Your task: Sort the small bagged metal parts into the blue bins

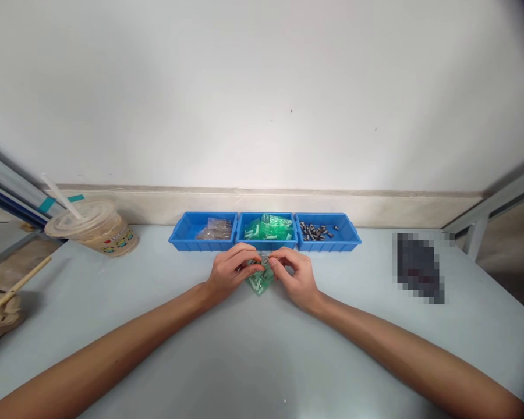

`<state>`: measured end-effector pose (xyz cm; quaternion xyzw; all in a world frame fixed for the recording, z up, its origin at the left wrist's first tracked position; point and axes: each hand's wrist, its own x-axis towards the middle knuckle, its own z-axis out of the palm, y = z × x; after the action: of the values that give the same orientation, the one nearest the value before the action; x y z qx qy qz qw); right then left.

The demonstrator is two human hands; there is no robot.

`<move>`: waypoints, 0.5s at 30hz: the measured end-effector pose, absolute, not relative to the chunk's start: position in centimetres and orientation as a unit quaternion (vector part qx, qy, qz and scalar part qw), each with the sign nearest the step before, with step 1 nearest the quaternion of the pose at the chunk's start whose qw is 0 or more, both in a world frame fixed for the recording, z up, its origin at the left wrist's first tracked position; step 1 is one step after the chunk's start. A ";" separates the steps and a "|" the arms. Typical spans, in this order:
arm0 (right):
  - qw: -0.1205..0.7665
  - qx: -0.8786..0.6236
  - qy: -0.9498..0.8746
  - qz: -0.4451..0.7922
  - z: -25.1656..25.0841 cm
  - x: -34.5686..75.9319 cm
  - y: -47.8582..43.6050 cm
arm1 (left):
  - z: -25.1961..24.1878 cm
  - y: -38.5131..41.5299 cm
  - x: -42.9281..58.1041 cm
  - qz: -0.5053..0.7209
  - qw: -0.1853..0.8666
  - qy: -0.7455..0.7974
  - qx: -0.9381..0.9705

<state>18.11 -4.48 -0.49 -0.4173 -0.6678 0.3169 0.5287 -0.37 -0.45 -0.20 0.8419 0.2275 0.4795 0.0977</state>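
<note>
Between my two hands, just in front of the middle bin, is a small green plastic bag (259, 284) with pale pieces inside. My left hand (233, 269) pinches its upper left edge between thumb and fingers. On the other side, my right hand (296, 276) pinches the upper right edge. The bag's top is partly hidden by my fingertips. Right behind it, the middle blue bin (267, 245) holds more green bags (276, 226). In the left blue bin (184, 227) lie clear bags (218, 229) of brownish pieces. Several small metal fittings (317, 231) sit loose in the right blue bin (347, 238).
A lidded plastic drink cup (109, 233) with a straw stands at the left. Near the left edge, a wooden stick (17, 288) lies over a tan object (0, 317). A dark, pixelated object (419, 269) rests at the right. The wall (262, 116) rises behind the bins.
</note>
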 end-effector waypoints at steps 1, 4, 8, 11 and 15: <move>0.529 -0.417 -0.670 0.314 -0.5 18.1 -4.5 | -0.2 -0.4 -0.4 0.480 0.096 0.228 0.842; 0.528 -0.416 -0.677 0.300 -0.4 18.0 -4.4 | -0.2 -0.5 -0.3 0.479 0.090 0.228 0.843; 0.529 -0.418 -0.680 0.287 -0.5 18.0 -4.4 | -0.2 -0.5 -0.3 0.480 0.078 0.223 0.845; 0.530 -0.418 -0.681 0.283 -0.5 18.0 -4.3 | -0.2 -0.5 -0.2 0.481 0.070 0.220 0.846; 0.532 -0.417 -0.684 0.275 -0.4 18.1 -4.3 | -0.2 -0.5 -0.3 0.481 0.072 0.221 0.846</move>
<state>18.06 -4.33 -0.39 -0.4170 -0.6839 0.2749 0.5318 -0.26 -0.51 -0.19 0.8456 0.2207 0.4807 0.0723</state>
